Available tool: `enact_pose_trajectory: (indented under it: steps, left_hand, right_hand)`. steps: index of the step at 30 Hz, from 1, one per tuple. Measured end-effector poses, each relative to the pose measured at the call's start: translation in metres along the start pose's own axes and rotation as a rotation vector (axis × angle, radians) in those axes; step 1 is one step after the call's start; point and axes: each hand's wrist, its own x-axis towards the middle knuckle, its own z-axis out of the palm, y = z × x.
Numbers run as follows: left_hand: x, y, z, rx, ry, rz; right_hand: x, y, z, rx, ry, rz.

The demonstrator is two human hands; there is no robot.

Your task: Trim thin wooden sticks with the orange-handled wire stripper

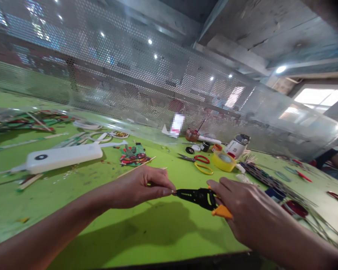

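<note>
My right hand (pixel 239 204) is wrapped round the orange handles of black wire strippers (pixel 198 197), whose jaws point left. At the jaw tip, my left hand (pixel 146 185) pinches something tiny between thumb and forefinger; it is too small to make out. The fingertips and the tool tip meet just above the green table (pixel 146 240). Beyond the left hand lies a small heap of red and green patterned pieces (pixel 133 154). Scissors (pixel 195 159) with one red and one yellow handle loop rest behind the strippers.
A white glue gun-like device (pixel 64 157) with a cord lies at left. Yellow tape (pixel 224 161), a white bottle (pixel 238 145) and small pots stand at back right. A dark slotted strip (pixel 259 174) and thin rods lie at right. A perforated screen (pixel 129 82) borders the back.
</note>
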Motion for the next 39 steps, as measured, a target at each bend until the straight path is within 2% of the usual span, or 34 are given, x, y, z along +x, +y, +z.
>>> enact_pose_trajectory:
  steps: [5, 12, 15, 20, 25, 33, 39]
  left_hand:
    - [0.002, -0.002, 0.003, 0.062, -0.007, 0.016]
    - [0.001, -0.006, 0.007, 0.071, -0.038, -0.087]
    - [0.001, -0.006, 0.007, 0.099, -0.046, -0.086]
    - [0.002, -0.007, 0.009, 0.167, -0.014, -0.081]
    - [0.001, -0.008, 0.011, 0.232, 0.021, -0.040]
    - [0.001, -0.006, 0.012, 0.245, 0.040, 0.040]
    - [-0.001, -0.005, 0.014, 0.307, 0.043, 0.051]
  right_hand:
    - [0.001, -0.002, -0.004, 0.000, -0.090, 0.008]
    - [0.002, -0.008, -0.001, -0.009, -0.112, 0.035]
    - [0.003, -0.007, 0.003, 0.015, -0.105, 0.036]
    - [0.004, -0.003, 0.010, 0.135, -0.116, 0.041]
    - [0.005, -0.002, 0.009, 0.269, -0.162, 0.071]
    - [0.008, -0.002, 0.005, 0.475, -0.303, 0.148]
    - [0.011, 0.000, 0.004, 0.559, -0.389, 0.155]
